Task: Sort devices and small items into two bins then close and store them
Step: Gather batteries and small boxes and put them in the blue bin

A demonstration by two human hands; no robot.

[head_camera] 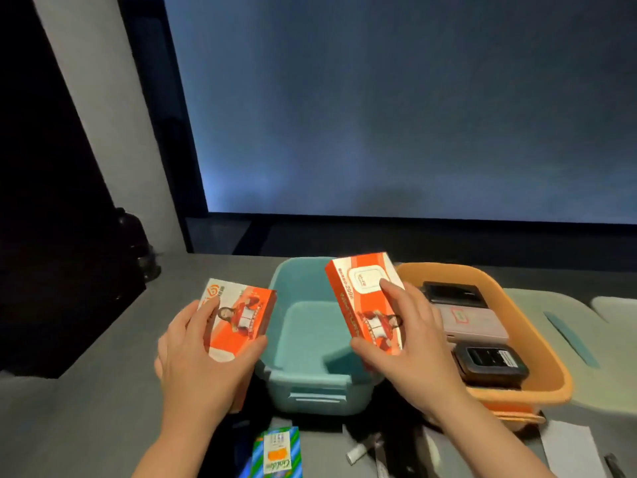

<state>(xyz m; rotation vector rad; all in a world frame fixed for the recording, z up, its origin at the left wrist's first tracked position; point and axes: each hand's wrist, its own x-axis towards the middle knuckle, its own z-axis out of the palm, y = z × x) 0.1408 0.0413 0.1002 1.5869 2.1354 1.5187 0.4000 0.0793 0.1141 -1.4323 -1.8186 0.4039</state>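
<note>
Over grey table [86,401], hands [203,353] hold orange boxes [365,301] lengthwise upward.

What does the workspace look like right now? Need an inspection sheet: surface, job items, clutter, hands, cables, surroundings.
Surface: grey table, dimly lit.
Job's things: teal bin open, looks empty; orange bin to its right holds three devices; two lids lie right of it.
Left hand: holds an orange box left of the teal bin.
Right hand: holds a second orange box over the teal bin, fingers on its face.
Clutter: green-blue packet, small white tube, white paper, dark items at the near edge, unclear.
Cables: nothing seen.
Surroundings: large lit screen; dark object at left.
</note>
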